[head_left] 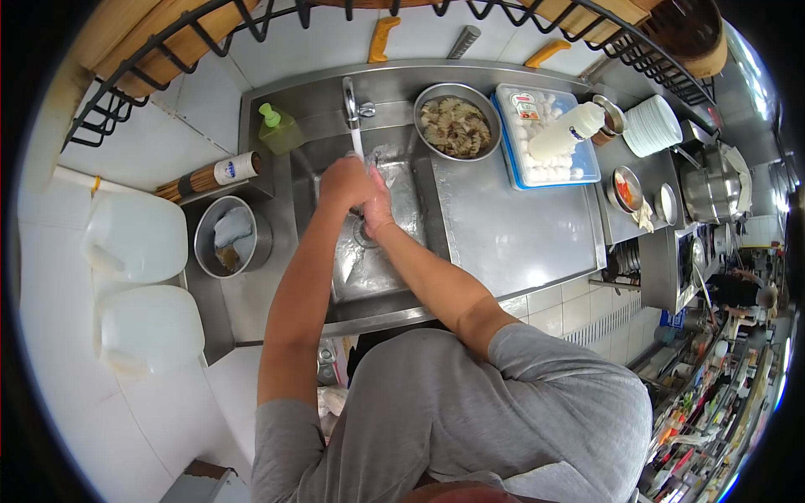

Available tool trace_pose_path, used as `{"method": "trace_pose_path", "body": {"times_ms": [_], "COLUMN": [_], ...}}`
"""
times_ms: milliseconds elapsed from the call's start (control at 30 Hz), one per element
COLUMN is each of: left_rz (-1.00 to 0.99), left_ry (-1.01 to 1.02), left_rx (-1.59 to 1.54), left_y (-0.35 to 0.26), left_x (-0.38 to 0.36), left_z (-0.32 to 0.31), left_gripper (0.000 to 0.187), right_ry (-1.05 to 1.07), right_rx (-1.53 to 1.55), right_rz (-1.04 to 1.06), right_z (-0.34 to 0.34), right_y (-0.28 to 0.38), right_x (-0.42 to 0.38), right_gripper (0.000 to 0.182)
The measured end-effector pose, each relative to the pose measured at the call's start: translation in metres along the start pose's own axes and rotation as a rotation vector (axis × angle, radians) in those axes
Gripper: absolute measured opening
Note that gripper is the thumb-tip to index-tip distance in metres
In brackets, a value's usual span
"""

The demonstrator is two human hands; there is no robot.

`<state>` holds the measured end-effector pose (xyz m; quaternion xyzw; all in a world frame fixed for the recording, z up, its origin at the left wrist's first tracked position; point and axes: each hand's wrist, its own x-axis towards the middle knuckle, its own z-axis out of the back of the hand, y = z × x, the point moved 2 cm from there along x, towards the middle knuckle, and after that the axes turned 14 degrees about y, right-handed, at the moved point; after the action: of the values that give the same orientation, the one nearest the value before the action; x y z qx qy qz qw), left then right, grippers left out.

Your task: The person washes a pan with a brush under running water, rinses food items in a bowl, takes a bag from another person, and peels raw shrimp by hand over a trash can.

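Observation:
Water from the tap (350, 105) runs onto my two hands, pressed together over the metal sink (402, 251). My left hand (344, 181) shows its back, its fingers curled against my right hand and mostly hidden. Fairly straight fingers can be seen on my right hand (379, 201), which lies on the right side and touches the left palm. Between them no object shows. Under the hands the drain (366, 233) is partly covered, with wet streaks around it.
A metal bowl of sliced food (455, 124), a lidded box of white balls (524, 176) and a white squeeze bottle (563, 134) stand to the right. On the left are a green soap bottle (279, 130), a steel pot (258, 245) and plastic jugs (138, 239).

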<state>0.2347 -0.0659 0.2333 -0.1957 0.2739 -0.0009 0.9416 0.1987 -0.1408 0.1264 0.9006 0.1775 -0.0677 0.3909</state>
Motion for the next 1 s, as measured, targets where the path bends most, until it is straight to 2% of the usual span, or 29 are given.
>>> {"method": "trace_pose_path", "body": {"times_ms": [100, 133, 233, 267, 333, 367, 400, 500, 533, 633, 700, 800, 900, 1000], "left_rz": [-0.037, -0.072, -0.154, -0.15, -0.129, -0.112, -0.091, -0.072, -0.077, -0.062, -0.095, -0.087, -0.113, -0.114], "left_ry": [0.05, 0.052, 0.195, 0.224, 0.281, 0.287, 0.286, 0.234, 0.221, 0.215, 0.193, 0.203, 0.235, 0.172], "left_rx": [-0.532, -0.696, -1.436, -1.57, -1.841, -1.874, -1.91, -1.894, -1.867, -1.901, -1.899, -1.918, -1.87, -1.838], "left_y": [0.017, 0.041, 0.093, 0.104, 0.118, 0.12, 0.124, 0.109, 0.104, 0.104, 0.098, 0.114, 0.109, 0.104], "left_x": [-0.004, 0.016, 0.029, 0.03, 0.033, 0.039, 0.044, 0.029, 0.029, 0.02, 0.013, 0.024, 0.014, 0.005], "left_z": [-0.004, -0.024, -0.079, -0.095, -0.123, -0.135, -0.148, -0.149, -0.148, -0.137, -0.127, -0.14, -0.128, -0.121], "left_gripper": [0.049, 0.051, 0.054, 0.055, 0.057, 0.055, 0.053, 0.046, 0.046, 0.052, 0.055, 0.056, 0.055, 0.041], "right_ry": [-0.058, -0.034, 0.234, 0.25, 0.188, 0.165, 0.155, 0.372, 0.412, 0.338, 0.138, -0.055, 0.163, 0.15], "right_rx": [-1.003, -1.129, -1.426, -1.296, -1.263, -1.245, -1.009, -0.323, -0.472, -0.599, -0.59, -1.487, -1.134, -0.912], "right_rz": [0.262, 0.295, 0.25, 0.151, 0.097, 0.066, -0.09, -0.56, -0.528, -0.055, -0.013, 0.145, -0.558, -0.465], "right_z": [0.021, 0.018, 0.023, 0.02, 0.007, -0.001, -0.007, -0.02, -0.022, 0.01, 0.002, 0.022, 0.041, 0.053], "right_y": [0.003, 0.015, 0.033, 0.042, 0.061, 0.067, 0.068, 0.074, 0.079, 0.067, 0.106, 0.135, 0.118, 0.101], "right_x": [0.017, 0.016, 0.025, 0.032, 0.042, 0.046, 0.048, 0.049, 0.049, 0.073, 0.045, 0.011, -0.009, -0.022], "right_gripper": [0.056, 0.049, 0.037, 0.03, 0.028, 0.027, 0.023, 0.013, 0.014, 0.015, 0.015, 0.018, 0.017, 0.018]}}
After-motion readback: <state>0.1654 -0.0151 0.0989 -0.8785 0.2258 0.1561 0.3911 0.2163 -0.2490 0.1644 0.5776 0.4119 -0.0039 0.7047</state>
